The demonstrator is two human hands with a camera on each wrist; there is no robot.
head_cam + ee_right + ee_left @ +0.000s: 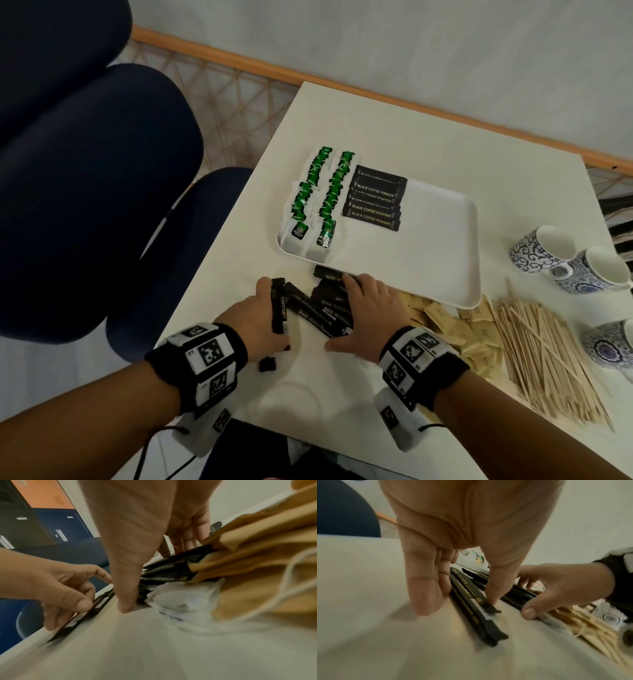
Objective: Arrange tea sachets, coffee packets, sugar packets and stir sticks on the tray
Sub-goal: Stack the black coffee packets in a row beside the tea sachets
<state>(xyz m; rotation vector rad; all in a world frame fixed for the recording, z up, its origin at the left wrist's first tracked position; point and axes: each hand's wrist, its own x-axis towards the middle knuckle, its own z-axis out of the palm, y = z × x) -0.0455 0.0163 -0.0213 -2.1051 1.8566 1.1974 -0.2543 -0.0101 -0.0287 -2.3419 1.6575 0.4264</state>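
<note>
On the white tray (428,240) two rows of green tea sachets (318,192) lie at the left, with a stack of black coffee packets (375,202) beside them. In front of the tray is a loose pile of black coffee packets (325,308) on the table. My left hand (260,308) pinches a few long black coffee packets (471,601) between thumb and fingers at the pile's left. My right hand (363,308) arches over the pile, thumb at its near end and fingers at its far end (185,540). Brown sugar packets (472,329) and wooden stir sticks (548,359) lie to the right.
Three blue-patterned cups (541,250) (596,274) (609,346) stand at the table's right edge. A dark blue chair (102,188) is close to the table's left edge. A small black scrap (267,363) lies near my left wrist.
</note>
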